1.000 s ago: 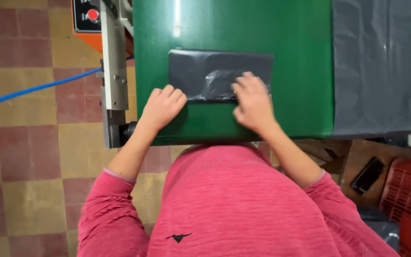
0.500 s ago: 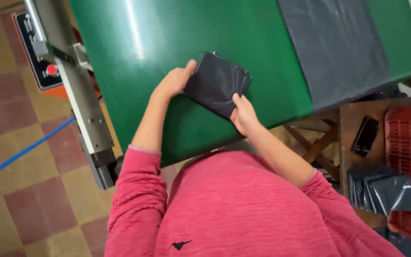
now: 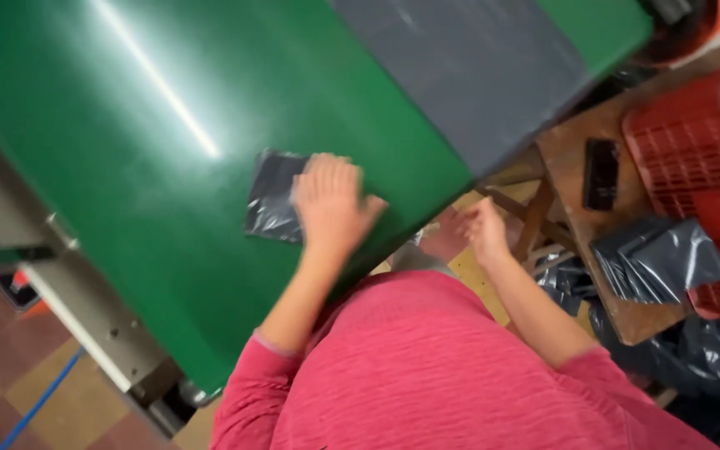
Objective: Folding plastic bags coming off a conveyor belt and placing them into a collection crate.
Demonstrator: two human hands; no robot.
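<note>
Left hand [image 3: 331,204] lies flat and open on the folded bag [image 3: 272,200] near the belt's [image 3: 127,167] near edge; right hand [image 3: 485,233], loose and empty, hangs off it. One-handed, the slick bag could unfold or slide

Folded bag [image 3: 272,204] on table [image 3: 168,167], under left hand [image 3: 331,204]; right hand [image 3: 485,233] off table edge; crate [image 3: 697,158] far right.

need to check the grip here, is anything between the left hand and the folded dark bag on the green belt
Nothing visible. The left hand lies flat directly on the folded dark bag on the green belt. The right hand is off the belt's edge, apart from the bag.
</note>
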